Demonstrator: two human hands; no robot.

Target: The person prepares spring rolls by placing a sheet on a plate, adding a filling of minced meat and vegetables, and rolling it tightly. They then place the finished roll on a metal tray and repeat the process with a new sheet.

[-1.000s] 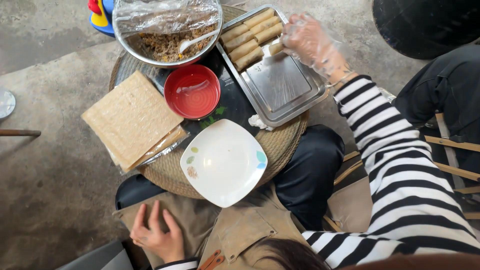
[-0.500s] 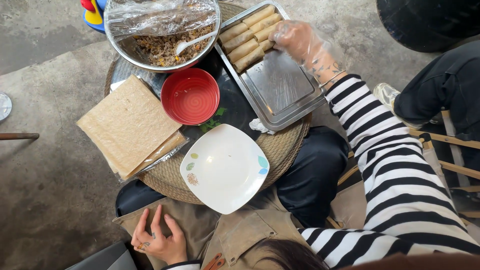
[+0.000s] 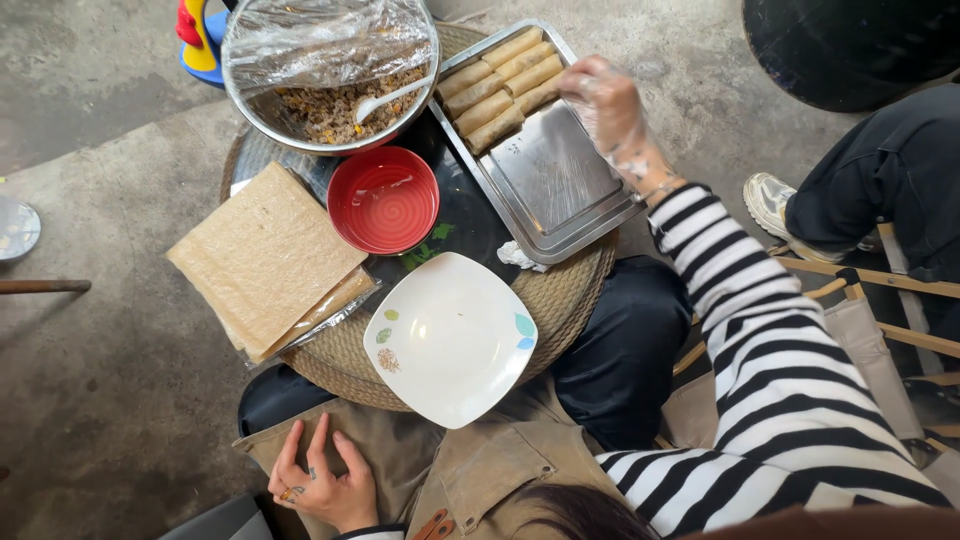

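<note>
Soft, even daylight filled the scene, casting only faint shadows. Glare flashed off the steel tray just beneath the gloved right hand and off the cling film beyond it. Focus stayed sharp; edges bowed slightly.

Steel tray: rectangular, lined with clear film, tilted toward 1 o'clock. Five pale rolls packed side by side at its 11 o'clock end; the nearest possibly touched by gloved fingers.
</note>
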